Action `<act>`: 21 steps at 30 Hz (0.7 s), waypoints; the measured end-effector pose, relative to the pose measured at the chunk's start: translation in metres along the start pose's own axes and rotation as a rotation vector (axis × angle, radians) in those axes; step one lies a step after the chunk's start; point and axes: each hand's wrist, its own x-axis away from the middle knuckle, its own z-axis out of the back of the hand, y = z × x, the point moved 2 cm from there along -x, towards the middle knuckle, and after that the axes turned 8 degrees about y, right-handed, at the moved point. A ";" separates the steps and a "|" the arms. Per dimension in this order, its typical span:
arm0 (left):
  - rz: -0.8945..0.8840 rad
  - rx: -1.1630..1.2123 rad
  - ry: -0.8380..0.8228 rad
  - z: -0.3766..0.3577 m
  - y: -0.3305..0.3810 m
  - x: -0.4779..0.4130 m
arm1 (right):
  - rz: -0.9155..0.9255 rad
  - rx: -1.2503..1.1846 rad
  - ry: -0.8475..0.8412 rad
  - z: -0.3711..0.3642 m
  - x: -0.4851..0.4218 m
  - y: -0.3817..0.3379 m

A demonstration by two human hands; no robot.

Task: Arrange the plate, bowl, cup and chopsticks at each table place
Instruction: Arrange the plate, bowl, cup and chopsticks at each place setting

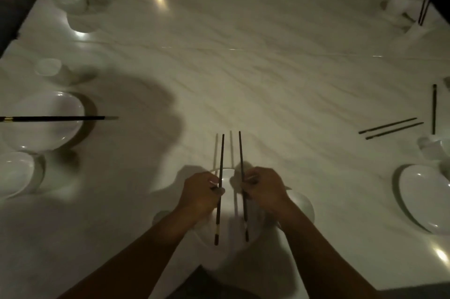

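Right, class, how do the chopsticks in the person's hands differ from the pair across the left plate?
Held chopsticks are apart, left hand and right hand gripping one each; the left pair lies together on its plate. Held chopsticks point forward; the left pair lies crosswise. Both are dark.

Over a white plate (229,223) at the near edge of the pale marble table (243,67), the left hand (202,192) pinched one dark chopstick (220,186) and the right hand (264,190) pinched another chopstick (243,184), both pointing away from the person, nearly parallel and apart. A loose pair of chopsticks (390,128) lay on the table to the right, near another plate (423,196). Further place settings ringed the table; dim light blurred their details.
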 end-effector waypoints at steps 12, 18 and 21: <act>0.148 0.013 0.022 -0.029 -0.023 0.022 | 0.214 0.028 -0.019 -0.043 0.040 0.021; 0.121 -0.043 0.042 -0.024 -0.020 0.027 | 0.200 0.075 -0.005 -0.045 0.039 0.021; 0.020 -0.165 0.131 -0.012 -0.020 0.023 | 0.208 0.106 -0.012 -0.047 0.037 0.019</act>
